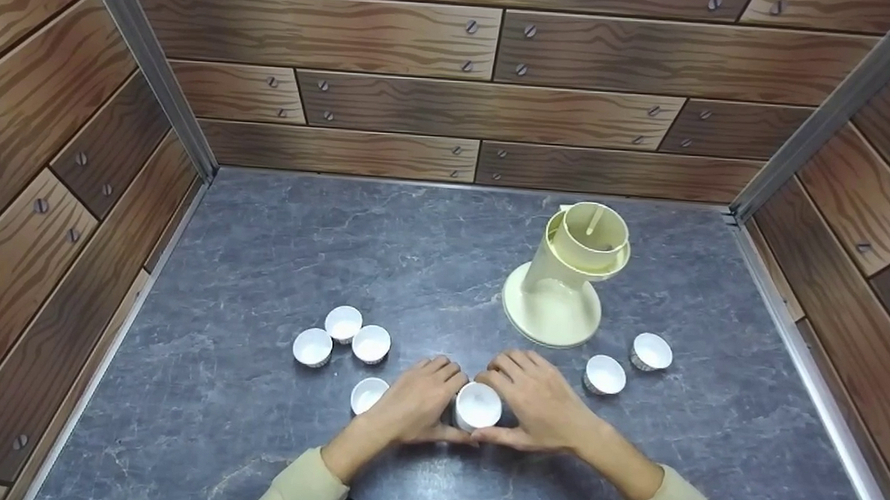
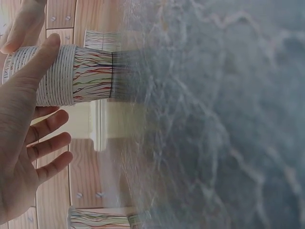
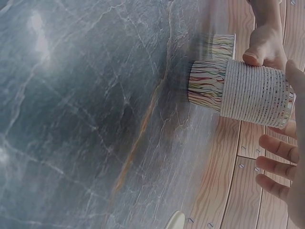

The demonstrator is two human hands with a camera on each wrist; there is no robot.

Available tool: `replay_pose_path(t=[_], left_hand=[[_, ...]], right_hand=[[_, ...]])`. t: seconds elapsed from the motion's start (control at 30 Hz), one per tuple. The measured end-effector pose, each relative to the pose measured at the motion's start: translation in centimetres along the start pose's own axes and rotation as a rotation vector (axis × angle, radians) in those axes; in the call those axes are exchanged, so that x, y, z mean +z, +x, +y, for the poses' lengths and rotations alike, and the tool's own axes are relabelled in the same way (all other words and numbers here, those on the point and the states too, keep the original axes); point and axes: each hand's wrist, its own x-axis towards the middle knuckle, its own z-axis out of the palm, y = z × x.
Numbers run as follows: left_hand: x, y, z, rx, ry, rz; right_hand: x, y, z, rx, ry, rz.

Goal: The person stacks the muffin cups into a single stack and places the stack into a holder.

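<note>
Cupping the stack of paper cups (image 1: 478, 406), both hands touch it.

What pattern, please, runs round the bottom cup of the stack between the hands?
Thin multicoloured wavy lines on the white paper cup stack, clearest in the left wrist view.

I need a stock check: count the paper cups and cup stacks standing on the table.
7: three clustered at left, one beside the left hand, one stack held between both hands, two at right near the cream dispenser. Nested cups uncountable.
</note>
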Motion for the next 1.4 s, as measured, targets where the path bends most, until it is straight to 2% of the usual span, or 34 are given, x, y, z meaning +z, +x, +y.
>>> replay_pose_path(t=[0.6,0.8,1.4], left_hand=[[0.1,-0.1,0.3,-0.003,-0.007,0.027],[0.0,-0.1,0.3,0.0,-0.001,0.009],[0.0,0.0,0.1,0.01,0.006,0.026]], right_hand=[[0.2,-0.4,0.0,0.013,-0.003,-0.013],[0.1,-0.6,0.0,0.015,-0.009,-0.02],[-1.4,-1.9,1.8,-0.031,-0.018,0.058]])
